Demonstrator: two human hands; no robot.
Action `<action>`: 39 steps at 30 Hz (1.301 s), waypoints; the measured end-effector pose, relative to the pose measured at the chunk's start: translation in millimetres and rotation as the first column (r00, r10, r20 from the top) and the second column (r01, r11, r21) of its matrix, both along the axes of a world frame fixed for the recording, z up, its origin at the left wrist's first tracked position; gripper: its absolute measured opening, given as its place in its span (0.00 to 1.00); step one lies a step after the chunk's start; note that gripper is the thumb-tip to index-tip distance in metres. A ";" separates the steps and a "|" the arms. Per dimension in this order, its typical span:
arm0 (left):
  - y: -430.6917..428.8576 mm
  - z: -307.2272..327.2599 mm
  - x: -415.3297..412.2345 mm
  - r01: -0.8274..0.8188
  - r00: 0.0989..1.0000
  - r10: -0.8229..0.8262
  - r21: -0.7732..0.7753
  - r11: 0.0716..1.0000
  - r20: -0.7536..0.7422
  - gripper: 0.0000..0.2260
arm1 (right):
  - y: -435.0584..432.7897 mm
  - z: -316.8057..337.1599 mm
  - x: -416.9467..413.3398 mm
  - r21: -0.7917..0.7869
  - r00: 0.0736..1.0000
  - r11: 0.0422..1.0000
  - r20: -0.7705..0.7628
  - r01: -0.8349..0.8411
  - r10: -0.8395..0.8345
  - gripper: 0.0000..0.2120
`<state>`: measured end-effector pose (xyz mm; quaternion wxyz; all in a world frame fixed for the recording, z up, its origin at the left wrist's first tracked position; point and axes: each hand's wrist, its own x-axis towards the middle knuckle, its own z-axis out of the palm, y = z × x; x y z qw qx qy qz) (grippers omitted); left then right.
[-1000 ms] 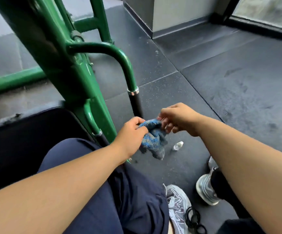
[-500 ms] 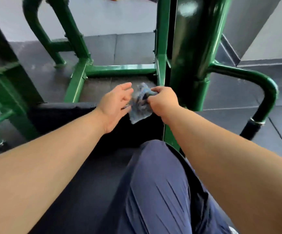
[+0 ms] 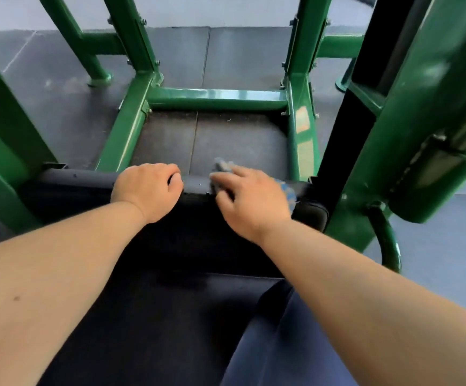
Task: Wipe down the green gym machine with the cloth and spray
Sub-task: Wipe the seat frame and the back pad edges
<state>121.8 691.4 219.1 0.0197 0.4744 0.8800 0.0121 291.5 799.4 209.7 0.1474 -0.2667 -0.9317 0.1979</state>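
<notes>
Two hands work the seat pad [image 3: 67, 176]'s far edge: left hand [image 3: 149, 190] gripping it, right hand [image 3: 251, 201] flat on the cloth [image 3: 287, 190], which I'd sweep firmly rightward.

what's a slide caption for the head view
Left hand grips the edge of the black pad on the green gym machine while right hand presses the blue cloth onto it

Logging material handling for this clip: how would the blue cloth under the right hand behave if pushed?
Likely floppy: the cloth bunches out unevenly on both sides of the right hand. Probably light; it conforms to the edge of the pad, so pushing may wrinkle it.
</notes>
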 end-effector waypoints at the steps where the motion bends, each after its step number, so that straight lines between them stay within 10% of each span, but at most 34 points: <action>1: 1.2 -3.4 -1.0 0.009 0.999 -0.008 0.026 1.000 -0.042 0.14 | -2.3 -1.7 -1.7 0.024 0.999 0.999 -0.021 -0.040 0.041 0.14; 9: 1.4 -14.8 -6.7 0.027 0.998 -0.022 0.075 0.997 -0.067 0.14 | 44.9 1.8 50.5 0.202 0.827 0.892 0.335 0.405 -0.452 0.14; 17: 2.8 -23.8 -13.8 0.088 0.991 -0.069 0.163 0.983 -0.116 0.19 | -13.9 -0.6 -23.0 0.063 0.994 0.994 0.041 0.094 -0.097 0.12; 24: 3.6 -29.3 -17.8 0.105 0.990 -0.083 0.205 0.973 -0.113 0.29 | 36.1 11.3 44.1 0.150 0.790 0.849 0.316 0.506 -0.526 0.13; 33: 3.5 -27.9 -17.0 0.104 0.989 -0.084 0.173 0.979 -0.119 0.24 | -8.0 6.4 -23.9 -0.013 0.995 0.999 0.099 -0.032 0.033 0.14; 39: 1.5 -25.3 -16.6 0.081 0.995 -0.073 0.133 0.988 -0.064 0.18 | 21.1 17.9 28.0 0.039 0.894 0.935 0.283 0.352 -0.348 0.11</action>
